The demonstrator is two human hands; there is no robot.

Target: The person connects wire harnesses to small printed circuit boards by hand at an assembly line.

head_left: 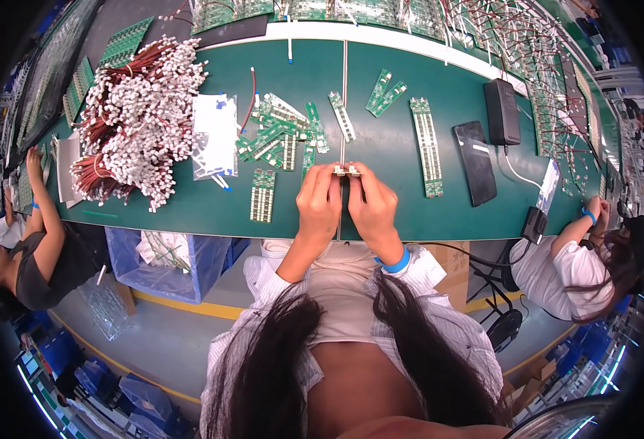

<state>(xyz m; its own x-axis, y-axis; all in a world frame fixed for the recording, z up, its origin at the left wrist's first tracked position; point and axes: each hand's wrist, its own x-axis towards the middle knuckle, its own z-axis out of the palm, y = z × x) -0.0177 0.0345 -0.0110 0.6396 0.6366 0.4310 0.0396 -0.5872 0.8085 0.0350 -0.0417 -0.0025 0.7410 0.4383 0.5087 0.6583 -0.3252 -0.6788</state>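
Note:
Near the table's front edge, my left hand (317, 206) and my right hand (374, 208) are close together, thumbs and fingers pinched on a small circuit board (347, 171). It is seen nearly edge-on, with pale connectors along its top; the rest is hidden by my fingers. Just beyond it lies a single narrow green board (342, 117). To the left is a loose heap of green circuit boards (281, 135), with a wider board panel (262, 196) nearer me. A pair of boards (385, 94) lies farther back, and a long board strip (427, 148) is on the right.
Red-and-white connector cables (142, 110) form a big pile at left, beside a clear bag (215, 139). On the right are a black phone (475, 162) and a power adapter (503, 111). A blue bin (168, 267) stands below the edge. People sit at both sides.

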